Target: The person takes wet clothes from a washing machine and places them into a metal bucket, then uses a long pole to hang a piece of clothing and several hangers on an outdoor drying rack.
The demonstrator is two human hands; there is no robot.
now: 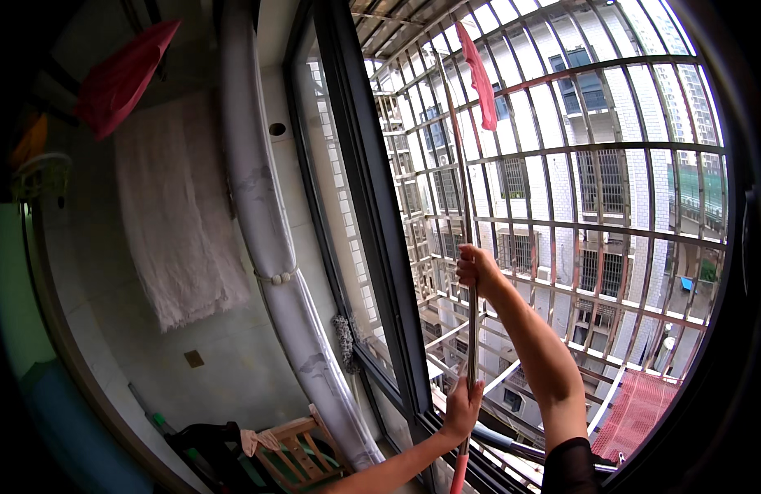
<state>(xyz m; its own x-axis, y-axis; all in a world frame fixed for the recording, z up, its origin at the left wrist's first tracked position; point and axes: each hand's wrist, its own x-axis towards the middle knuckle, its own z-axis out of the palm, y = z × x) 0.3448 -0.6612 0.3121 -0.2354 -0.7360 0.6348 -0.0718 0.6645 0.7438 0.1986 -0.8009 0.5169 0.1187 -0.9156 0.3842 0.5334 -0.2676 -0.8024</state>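
Both hands grip one long metal pole (pixel 472 327) that rises through the open window. My right hand (pixel 477 272) is closed round it higher up, with that arm stretched out past the window frame. Lower down, my left hand (pixel 463 404) holds the same pole just above its pink grip (pixel 459 473). Towards the pole's upper end, a pink cloth item (pixel 478 77) hangs just right of it, near the top of the window cage. Whether the pole's tip touches the cloth's hanger or a rail is not plain.
A metal security cage (pixel 565 148) encloses the outside. The dark window frame (pixel 380 216) stands left of the pole, beside a tied curtain (pixel 263 185). Indoors hang a towel (pixel 176 210) and a red cloth item (pixel 127 80). A wooden chair (pixel 300 451) is below; pink mesh (pixel 636 410) lies outside.
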